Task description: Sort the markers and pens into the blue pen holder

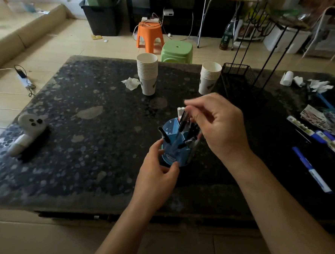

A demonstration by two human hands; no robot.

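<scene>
Right hand (219, 123) pinches a black pen (183, 120) above the blue pen holder (173, 146); left hand (159, 166), fingers curled, steadies it. A snag on crowded pens could tip it.

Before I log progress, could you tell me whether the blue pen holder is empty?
Not empty: several dark pens stand in the blue pen holder.

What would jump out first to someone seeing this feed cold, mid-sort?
Centre of the dark speckled table, both hands work at the blue pen holder: the left hand steadies its near side while the right hand lowers a black pen into it. Blue markers wait along the table's right edge. Two stacks of paper cups stand behind, with orange and green stools on the floor beyond.
</scene>
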